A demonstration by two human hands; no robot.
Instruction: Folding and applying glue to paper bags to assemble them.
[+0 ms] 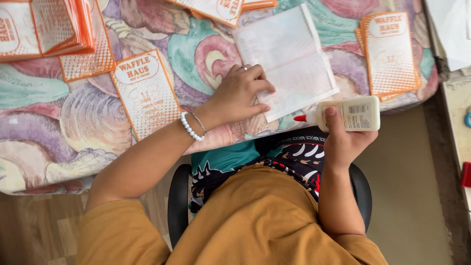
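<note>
Head view looked down past mustard-coloured clothing and a black chair [176, 206] to the two hands at the near edge of the tabletop [59, 142], which wore a cloth of pastel swirls. Nearest, the right hand [343, 142] was wrapped around a glue bottle [351, 114], thumb on top, holding it on its side with the red nozzle pointing left toward the paper. The bottle was white plastic and looked light and slightly squeezable; a grip round its middle, as it was held, seemed the surest, since the nozzle end could be sticky.

Just beyond, the left hand [240, 93], with a bead bracelet [189, 127] at the wrist, lay flat with fingers spread a little on the near left corner of a white sheet [289, 59], pinning it to the cloth and gripping nothing. The sheet was unfolded and creased across the middle; it looked thin, limp and easily crumpled, better pressed flat or lifted by an edge.

To the left lay a single orange-bordered printed card [147, 93]. Farther off, a stack of the same cards [392, 54] sat at the right, a larger pile [49, 29] at the far left, and more [221, 7] at the top edge.
</note>
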